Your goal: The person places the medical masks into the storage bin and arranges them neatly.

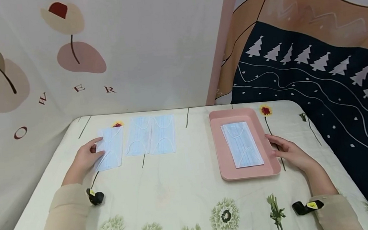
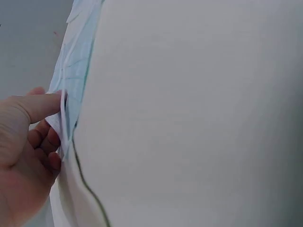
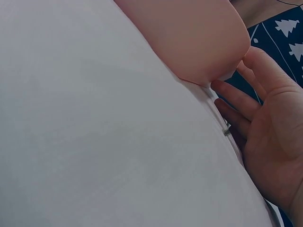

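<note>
Blue mask [image 1: 113, 149], edge pinched, right of left fingers [image 1: 92, 142]

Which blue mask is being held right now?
The leftmost mask, pinched at its edge by the left hand; no hand touches the pair beside it or the masks in the pink tray.

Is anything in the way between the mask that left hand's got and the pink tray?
Yes, but only flat things: two other masks lie on the tablecloth between the mask in the left hand and the pink tray. Nothing taller shows there.
</note>
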A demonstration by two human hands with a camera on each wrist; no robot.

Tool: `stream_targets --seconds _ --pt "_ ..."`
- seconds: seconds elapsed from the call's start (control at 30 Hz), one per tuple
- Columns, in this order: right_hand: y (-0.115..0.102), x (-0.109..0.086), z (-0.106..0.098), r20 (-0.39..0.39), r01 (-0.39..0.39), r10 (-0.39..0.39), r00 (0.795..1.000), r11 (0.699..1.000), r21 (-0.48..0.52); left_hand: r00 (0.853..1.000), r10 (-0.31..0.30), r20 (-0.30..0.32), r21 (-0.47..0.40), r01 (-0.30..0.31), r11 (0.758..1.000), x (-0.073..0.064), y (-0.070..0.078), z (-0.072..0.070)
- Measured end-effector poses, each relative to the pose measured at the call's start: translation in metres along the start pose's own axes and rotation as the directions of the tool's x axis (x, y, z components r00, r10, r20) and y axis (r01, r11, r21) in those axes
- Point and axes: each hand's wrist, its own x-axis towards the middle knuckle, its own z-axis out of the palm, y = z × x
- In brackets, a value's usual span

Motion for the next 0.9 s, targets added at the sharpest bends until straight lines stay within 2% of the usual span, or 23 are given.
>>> stream_targets --seconds 0.17,0.3,0.57,0.7,0.9 --pt "0.002 0.0 0.0 0.002 -0.011 0.011 1.0 1.0 0.001 0.997 -0.025 0.077 0.0 0.025 1.0 -0.001 -0.002 -0.006" --pt "0.003 0.001 0.0 -0.001 -0.016 0.016 1.0 1.0 -0.001 0.993 -0.029 0.115 -0.012 0.03 0.999 -0.003 -0.001 -0.01" --pt "0.004 0.002 -0.001 -0.002 -0.003 0.003 1.0 1.0 -0.006 0.993 0.003 0.12 -0.047 0.003 0.999 -0.01 0.003 -0.018" --pt "0.002 0.002 -0.001 -0.005 -0.003 0.003 1.0 1.0 -0.002 0.992 -0.046 0.114 -0.074 0.055 0.996 -0.011 0.004 -0.018" --pt "0.0 0.001 0.0 -0.007 0.009 -0.009 1.0 1.0 -0.002 0.984 -0.114 0.136 -0.093 0.128 0.987 -0.011 0.006 -0.017"
